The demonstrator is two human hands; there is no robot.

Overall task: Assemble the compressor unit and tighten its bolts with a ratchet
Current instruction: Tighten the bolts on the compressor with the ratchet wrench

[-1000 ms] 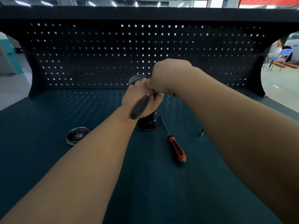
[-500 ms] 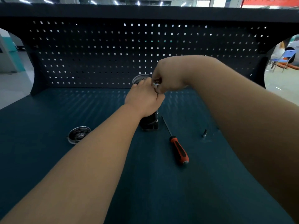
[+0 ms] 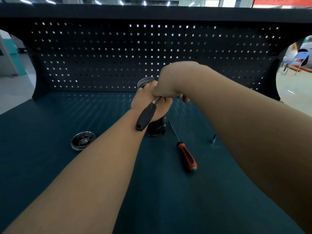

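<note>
Curling tightly, the right hand [image 3: 168, 83] is holding the head of one ratchet [image 3: 146, 116], its black handle slanting over the left wrist. The left hand [image 3: 148, 102] is gripping the top of the dark compressor unit [image 3: 157, 128], which is standing mid-table [image 3: 168, 200]. One orange screwdriver [image 3: 186, 155] and one small socket [image 3: 213, 139] are lying to its right. Of two round dishes, the near dish [image 3: 82, 140] is holding metal parts, while the far dish [image 3: 144, 81] is mostly hiding behind the hands.
</note>
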